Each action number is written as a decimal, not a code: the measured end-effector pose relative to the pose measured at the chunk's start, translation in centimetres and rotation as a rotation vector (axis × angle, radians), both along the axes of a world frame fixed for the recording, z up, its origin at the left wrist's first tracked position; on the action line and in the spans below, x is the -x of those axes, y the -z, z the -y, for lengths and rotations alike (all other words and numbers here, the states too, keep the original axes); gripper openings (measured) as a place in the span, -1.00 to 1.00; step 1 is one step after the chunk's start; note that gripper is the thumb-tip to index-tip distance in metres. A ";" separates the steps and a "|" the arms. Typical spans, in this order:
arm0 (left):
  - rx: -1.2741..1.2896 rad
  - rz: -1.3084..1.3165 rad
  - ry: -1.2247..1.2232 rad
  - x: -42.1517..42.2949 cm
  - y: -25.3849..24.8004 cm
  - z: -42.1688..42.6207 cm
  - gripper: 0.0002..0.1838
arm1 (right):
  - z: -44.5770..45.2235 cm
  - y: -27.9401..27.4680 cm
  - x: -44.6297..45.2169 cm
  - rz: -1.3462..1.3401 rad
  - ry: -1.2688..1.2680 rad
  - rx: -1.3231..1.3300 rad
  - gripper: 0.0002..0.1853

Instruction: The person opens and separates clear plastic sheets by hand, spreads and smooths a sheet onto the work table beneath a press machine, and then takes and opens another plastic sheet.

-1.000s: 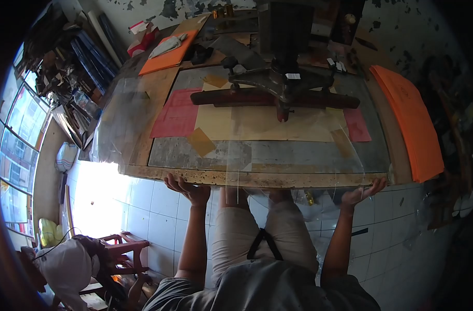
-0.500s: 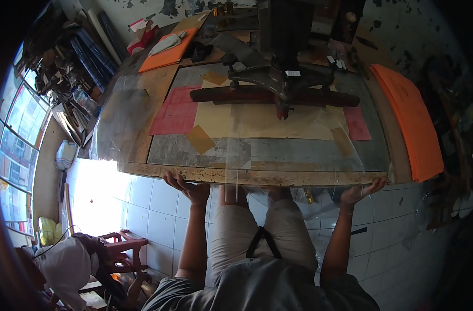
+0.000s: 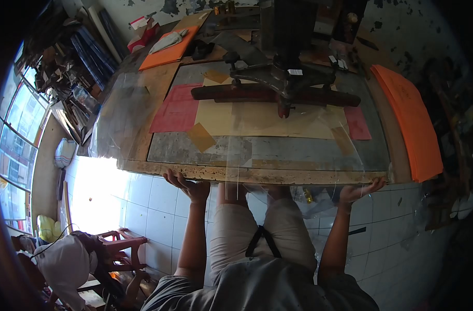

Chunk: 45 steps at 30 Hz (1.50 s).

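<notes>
The left hand (image 3: 188, 187) and the right hand (image 3: 361, 191) are both at the wide, flat board with a pale, pitted wooden front edge (image 3: 278, 178), which spans the space between them and reaches away beyond the fingertips. Both hands look loosely unfolded, fingers turned up toward that edge; whether they close on it, or on the film there, I cannot tell. The board looks stiff and probably heavy, so the wide two-handed hold, near the ends of the edge, seems the right place to keep it level; the rough, pitted wood should give fair friction but may splinter. The thin, clear plastic film (image 3: 112, 136) lies over the board beyond the left hand; it looks light, floppy and slippery, likely to crease if pinched. Further in, between and beyond the hands, the flat grey plate (image 3: 303, 153) bears the cream rectangular sheet (image 3: 270, 123) and the pink sheet (image 3: 177, 110), which look thin and, if loose, easy to shift with a tilt. Above them, beyond the hands, sits the dark, spread-armed metal press head (image 3: 283, 85), to be kept clear of fingers. The folded stack of bright orange sheets (image 3: 410, 124), beyond the right hand and to its right, looks soft and bendable.
</notes>
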<state>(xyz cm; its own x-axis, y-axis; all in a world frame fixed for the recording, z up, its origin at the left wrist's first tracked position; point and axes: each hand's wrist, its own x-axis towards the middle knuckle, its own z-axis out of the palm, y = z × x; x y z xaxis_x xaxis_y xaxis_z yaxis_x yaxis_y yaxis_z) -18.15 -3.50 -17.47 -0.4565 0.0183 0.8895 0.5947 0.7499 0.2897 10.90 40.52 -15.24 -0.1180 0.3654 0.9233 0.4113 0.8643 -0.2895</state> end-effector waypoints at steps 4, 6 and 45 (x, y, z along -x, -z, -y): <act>-0.012 -0.007 -0.002 -0.1 -0.1 -0.2 0.17 | -0.2 0.3 -0.1 -0.010 -0.018 0.009 -0.02; -0.015 -0.012 0.000 -0.1 -0.2 -0.3 0.17 | 0.0 0.1 -0.1 -0.004 -0.004 0.022 -0.02; 0.013 -0.003 -0.022 0.3 0.4 -0.2 0.11 | 0.1 0.0 0.2 -0.011 -0.016 -0.005 0.00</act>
